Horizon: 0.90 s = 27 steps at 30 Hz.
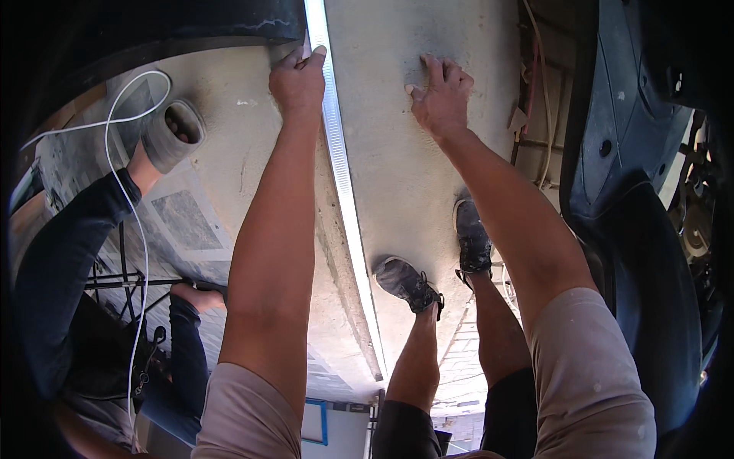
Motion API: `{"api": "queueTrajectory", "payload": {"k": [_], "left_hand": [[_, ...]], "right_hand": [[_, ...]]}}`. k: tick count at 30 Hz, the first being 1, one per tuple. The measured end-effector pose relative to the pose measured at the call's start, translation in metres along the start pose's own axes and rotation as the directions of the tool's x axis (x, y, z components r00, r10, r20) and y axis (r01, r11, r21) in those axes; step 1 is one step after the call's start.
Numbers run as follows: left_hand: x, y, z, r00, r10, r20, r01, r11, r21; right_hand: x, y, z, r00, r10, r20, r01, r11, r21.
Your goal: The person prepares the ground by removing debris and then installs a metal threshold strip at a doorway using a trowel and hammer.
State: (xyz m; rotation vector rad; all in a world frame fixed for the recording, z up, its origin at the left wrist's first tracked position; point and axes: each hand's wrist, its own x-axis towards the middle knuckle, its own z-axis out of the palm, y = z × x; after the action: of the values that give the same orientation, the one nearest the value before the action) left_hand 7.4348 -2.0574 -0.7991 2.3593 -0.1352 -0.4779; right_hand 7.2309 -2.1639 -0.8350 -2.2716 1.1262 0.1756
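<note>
My left hand [299,86] is at the lower right corner of a black, curved, glossy panel [168,34] at the upper left. Its fingers are curled and its thumb points up and outward. What the fingers hold, if anything, is hidden at the panel's edge. My right hand [444,96] is stretched out above the dusty concrete floor [390,145], fingers and thumb apart, holding nothing I can see. A bright, narrow strip [340,164] runs between my two arms, close beside the left hand.
At the right stands a large dark plastic part [619,130] like a vehicle's bodywork. A person in dark trousers [57,260] with a grey shoe [177,136] sits at the left. A white cable [136,206] loops past them. My black shoes [409,283] are on the floor.
</note>
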Motion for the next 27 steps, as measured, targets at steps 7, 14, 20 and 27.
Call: {"api": "queueTrajectory", "payload": {"k": [7,14,20,27], "left_hand": [[0.005,0.005,0.000,0.996,0.002,0.093,0.005,0.997,-0.077],[0.011,0.017,-0.003,0.990,-0.098,0.104,0.092,0.994,0.058],[0.012,0.022,0.003,0.991,-0.072,0.114,0.059,0.992,0.113],[0.007,0.022,0.005,0.985,-0.093,0.145,0.064,0.979,0.193]], "right_hand": [[-0.002,0.006,-0.001,0.999,-0.008,-0.037,0.007,1.000,-0.011],[-0.003,-0.005,-0.005,1.000,0.008,-0.013,-0.008,0.999,-0.038],[0.001,0.000,-0.003,0.997,0.068,-0.028,-0.067,0.997,0.024],[0.001,0.002,-0.007,0.998,0.057,-0.009,-0.056,0.997,0.050]]}}
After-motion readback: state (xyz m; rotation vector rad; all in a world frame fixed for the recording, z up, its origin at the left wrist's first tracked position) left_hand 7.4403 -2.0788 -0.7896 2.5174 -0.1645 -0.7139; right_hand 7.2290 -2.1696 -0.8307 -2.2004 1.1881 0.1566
